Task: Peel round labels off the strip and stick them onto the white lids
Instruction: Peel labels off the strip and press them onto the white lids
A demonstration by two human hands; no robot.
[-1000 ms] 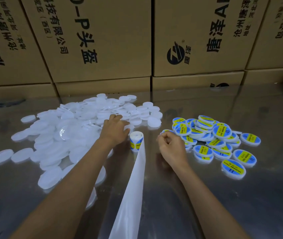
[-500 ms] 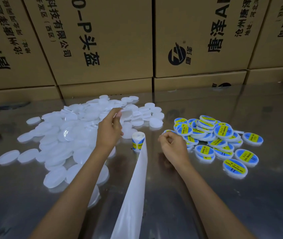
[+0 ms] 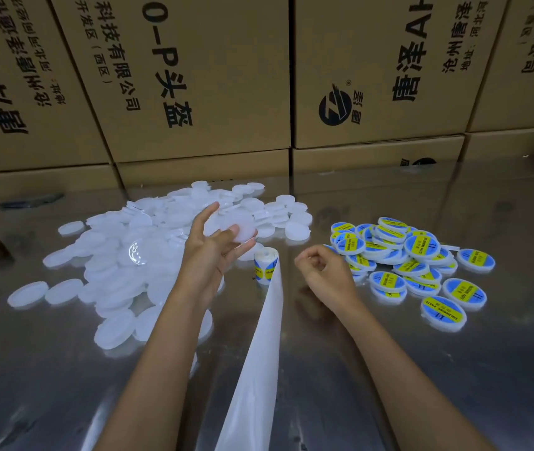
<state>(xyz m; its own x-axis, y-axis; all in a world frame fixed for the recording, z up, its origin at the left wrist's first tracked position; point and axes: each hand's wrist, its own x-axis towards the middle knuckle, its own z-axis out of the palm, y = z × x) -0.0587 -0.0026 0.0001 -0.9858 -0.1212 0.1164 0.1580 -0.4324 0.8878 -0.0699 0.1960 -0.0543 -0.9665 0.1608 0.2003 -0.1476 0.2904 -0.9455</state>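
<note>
The left hand (image 3: 208,252) holds one blank lid (image 3: 239,227) lifted above the heap of white lids (image 3: 122,262), thumb on its near face and fingers spread behind it, so the grip is light and at the edge. The right hand (image 3: 322,271) hovers just right of the roll (image 3: 266,265) with fingers curled and fingertips drawn together; whether a label is pinched there cannot be told, since nothing blue or yellow shows between them. The roll stands on the table (image 3: 421,369) between the two hands, its spent strip (image 3: 259,353) trailing toward the viewer. Finished lids (image 3: 415,268) lie heaped to the right. The likeliest slip, as I judge it, is the lid — held so loosely, it could tip or drop back into the heap when the right hand presses on it, and a label laid on a tilted face would land off-centre or crease. A second risk is the roll: it stands free on a slick, shiny surface, so a tug on the next label may topple it or drag it along rather than peel cleanly. The strip could also catch the right forearm and pull the roll askew. And a label — if one is on those fingertips — may fold on itself and stick before it reaches the lid.
</note>
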